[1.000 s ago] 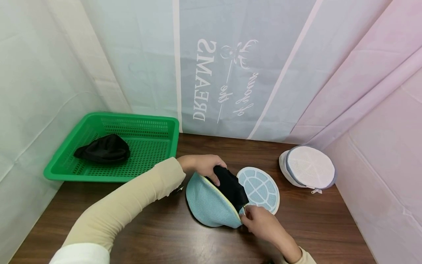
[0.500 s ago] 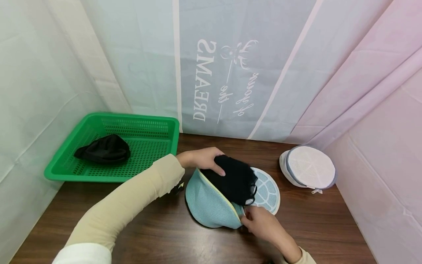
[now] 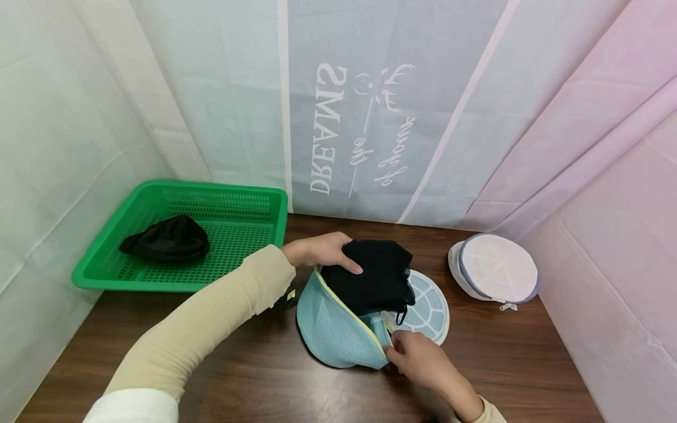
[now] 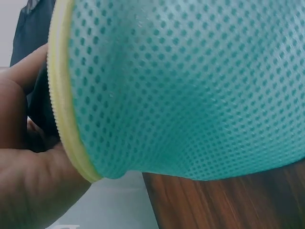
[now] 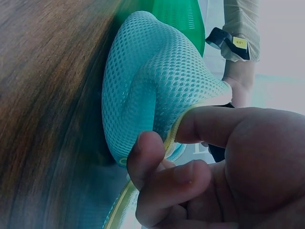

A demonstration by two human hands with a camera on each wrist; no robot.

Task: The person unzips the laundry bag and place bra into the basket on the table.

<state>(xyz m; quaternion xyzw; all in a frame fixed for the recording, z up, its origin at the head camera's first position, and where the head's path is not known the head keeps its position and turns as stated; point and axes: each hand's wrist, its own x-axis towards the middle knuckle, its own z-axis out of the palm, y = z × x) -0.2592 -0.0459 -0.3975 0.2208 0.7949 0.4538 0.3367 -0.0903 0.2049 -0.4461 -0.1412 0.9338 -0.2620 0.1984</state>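
A light-blue mesh laundry bag [image 3: 338,329] with a yellow zipper edge stands unzipped on the table. My left hand [image 3: 325,251] grips a folded black garment [image 3: 370,273] at the bag's mouth, thumb on top; small dark loops hang from the garment's right edge. In the left wrist view the mesh wall hides part of that hand. With thumb and fingers my right hand [image 3: 420,358] pinches the bag's rim at the near right, as the right wrist view also shows. The bag's round lid [image 3: 429,305], pale blue with white ribs, lies folded back beyond that hand.
At the left, a green plastic basket [image 3: 240,238] holds another black garment [image 3: 171,238]. A white round mesh bag [image 3: 497,270] with a grey edge sits at the back right. Curtains hang behind and on both sides of the brown wooden table [image 3: 254,376].
The black garment has come further up out of the bag's mouth and spread out over the lid, with my left hand moving slightly up and away. My right hand stays at the rim.
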